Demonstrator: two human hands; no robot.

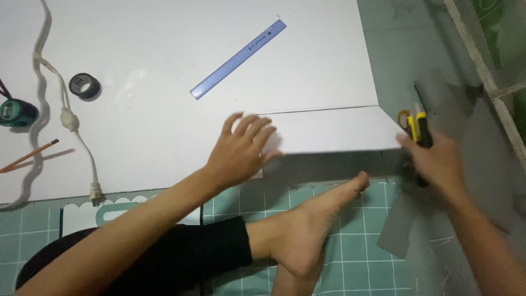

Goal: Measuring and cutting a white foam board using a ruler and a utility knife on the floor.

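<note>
A large white board (164, 66) lies flat on the floor, with a cut strip (334, 130) partly separated along its near right edge. My left hand (241, 151) presses flat, fingers spread, on the board at the strip's left end. My right hand (435, 159) grips a yellow and black utility knife (419, 127) at the strip's right end. My bare foot (312, 225) rests under the strip's near edge.
A blue ruler (238, 59) lies diagonally on the board. At the left are a black tape roll (85, 86), a green tape measure (15, 112), a pencil (30, 156) and a white cord with a plug (82, 148). A green cutting mat (361, 241) and grey scraps (397, 225) lie near.
</note>
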